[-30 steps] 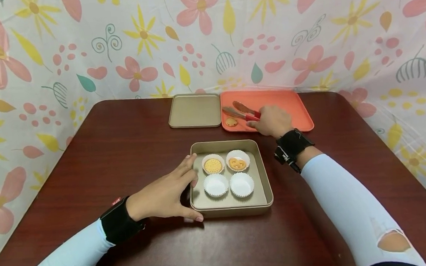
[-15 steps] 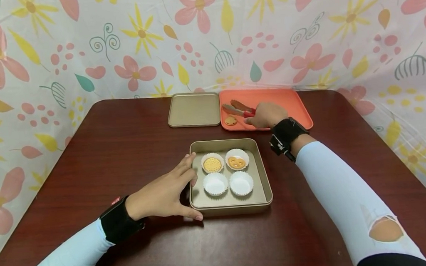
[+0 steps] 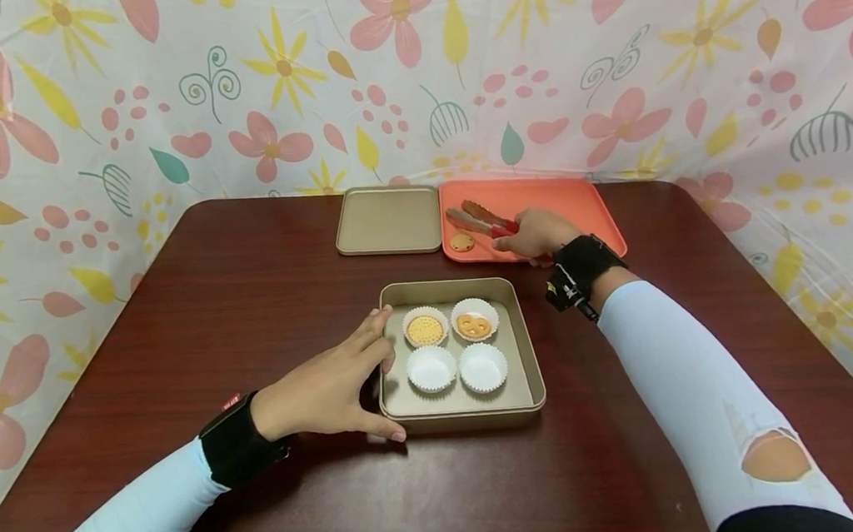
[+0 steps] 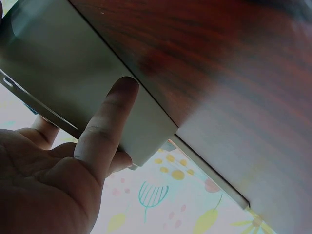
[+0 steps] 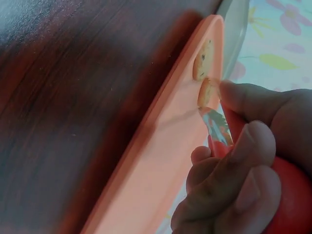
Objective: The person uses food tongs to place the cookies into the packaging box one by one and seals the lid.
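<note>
In the head view, my left hand (image 3: 331,386) rests against the near-left of a gold square tin (image 3: 464,413), fingers spread along its side. In the left wrist view one straight digit presses the tin's wall (image 4: 97,83). Four-part rows of white paper cups stand inside: one has a dotted round biscuit (image 3: 425,330), another a pretzel-shaped cookie (image 3: 473,326); the front cups (image 3: 483,368) hold nothing. My right hand (image 3: 540,234) grips red-handled tongs (image 3: 479,220) over the orange tray (image 3: 579,204). A chip cookie (image 3: 461,242) lies beside the tong tips; the right wrist view shows a second cookie (image 5: 205,92).
A gold lid (image 3: 389,220) lies flat at the back, left of the orange tray. Dark wood table (image 3: 261,271) surrounds the tin. Behind it hangs a flowered cloth (image 3: 396,76).
The right hand with the tongs shifts slightly away, then back a little toward me, over the tray. The left hand stays against the tin.
</note>
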`<state>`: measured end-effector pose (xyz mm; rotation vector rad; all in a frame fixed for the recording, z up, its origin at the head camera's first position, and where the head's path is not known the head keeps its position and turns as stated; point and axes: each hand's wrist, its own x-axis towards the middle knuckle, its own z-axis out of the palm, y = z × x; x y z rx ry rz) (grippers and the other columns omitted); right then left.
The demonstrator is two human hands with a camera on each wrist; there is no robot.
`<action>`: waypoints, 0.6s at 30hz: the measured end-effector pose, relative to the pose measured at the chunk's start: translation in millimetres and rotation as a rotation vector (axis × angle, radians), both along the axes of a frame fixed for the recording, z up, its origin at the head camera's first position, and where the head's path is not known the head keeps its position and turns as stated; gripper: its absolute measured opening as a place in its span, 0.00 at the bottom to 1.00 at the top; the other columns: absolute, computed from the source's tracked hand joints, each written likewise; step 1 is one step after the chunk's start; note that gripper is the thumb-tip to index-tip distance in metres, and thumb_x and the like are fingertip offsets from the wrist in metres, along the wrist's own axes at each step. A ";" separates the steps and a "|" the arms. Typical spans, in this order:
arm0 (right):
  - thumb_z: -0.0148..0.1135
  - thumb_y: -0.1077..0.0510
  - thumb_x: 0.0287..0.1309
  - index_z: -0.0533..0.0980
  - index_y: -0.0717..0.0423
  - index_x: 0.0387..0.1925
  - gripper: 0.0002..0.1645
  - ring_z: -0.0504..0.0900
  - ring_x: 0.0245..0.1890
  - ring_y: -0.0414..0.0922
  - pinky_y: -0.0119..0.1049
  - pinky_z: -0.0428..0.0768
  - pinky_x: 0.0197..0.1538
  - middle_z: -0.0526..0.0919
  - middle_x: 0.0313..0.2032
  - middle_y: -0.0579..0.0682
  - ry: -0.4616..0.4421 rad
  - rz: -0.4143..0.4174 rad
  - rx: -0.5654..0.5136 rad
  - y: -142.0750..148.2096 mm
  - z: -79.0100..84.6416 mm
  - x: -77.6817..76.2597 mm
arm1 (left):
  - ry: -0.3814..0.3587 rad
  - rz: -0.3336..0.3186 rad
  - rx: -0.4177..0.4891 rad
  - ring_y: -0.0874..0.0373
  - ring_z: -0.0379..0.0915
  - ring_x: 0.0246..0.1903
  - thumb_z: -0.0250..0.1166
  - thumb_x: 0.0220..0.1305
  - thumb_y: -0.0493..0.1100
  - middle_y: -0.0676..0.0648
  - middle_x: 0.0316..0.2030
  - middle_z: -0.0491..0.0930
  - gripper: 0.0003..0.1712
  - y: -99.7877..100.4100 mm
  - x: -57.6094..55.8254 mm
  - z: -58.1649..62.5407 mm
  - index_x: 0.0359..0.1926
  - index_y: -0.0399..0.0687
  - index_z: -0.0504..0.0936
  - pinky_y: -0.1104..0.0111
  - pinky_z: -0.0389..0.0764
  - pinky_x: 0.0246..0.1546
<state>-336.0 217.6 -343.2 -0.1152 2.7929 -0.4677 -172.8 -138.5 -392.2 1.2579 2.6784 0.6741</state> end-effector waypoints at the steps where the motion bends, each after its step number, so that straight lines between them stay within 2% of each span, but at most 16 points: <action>1: 0.59 0.41 0.71 0.70 0.65 0.52 0.30 0.74 0.13 0.43 0.35 0.74 0.23 0.76 0.17 0.50 -0.001 0.005 0.001 0.2 0.6 0.1 | 0.001 0.000 -0.001 0.41 0.36 0.79 0.73 0.46 0.78 0.34 0.80 0.41 0.41 -0.1 0.0 -0.1 0.41 0.54 0.66 0.53 0.71 0.66; 9: 0.60 0.42 0.70 0.72 0.63 0.46 0.26 0.75 0.14 0.44 0.35 0.73 0.23 0.76 0.17 0.50 0.057 0.011 0.008 -0.1 0.6 4.7 | 0.008 -0.001 -0.004 0.39 0.37 0.79 0.74 0.46 0.76 0.33 0.80 0.41 0.41 -0.6 0.7 0.9 0.40 0.53 0.66 0.54 0.75 0.62; 13: 0.59 0.42 0.71 0.71 0.63 0.49 0.27 0.74 0.14 0.44 0.36 0.74 0.22 0.75 0.17 0.50 0.062 0.004 -0.033 1.9 0.3 8.3 | 0.004 -0.005 -0.001 0.38 0.37 0.79 0.74 0.46 0.76 0.33 0.80 0.40 0.41 -1.0 1.0 1.2 0.40 0.52 0.66 0.54 0.75 0.62; 18: 0.60 0.38 0.70 0.70 0.62 0.50 0.29 0.73 0.17 0.46 0.37 0.72 0.22 0.75 0.23 0.53 0.084 -0.021 -0.069 7.4 6.4 12.4 | -0.008 -0.002 0.001 0.40 0.36 0.79 0.73 0.46 0.77 0.34 0.80 0.40 0.42 -1.6 1.0 1.5 0.40 0.52 0.66 0.53 0.72 0.66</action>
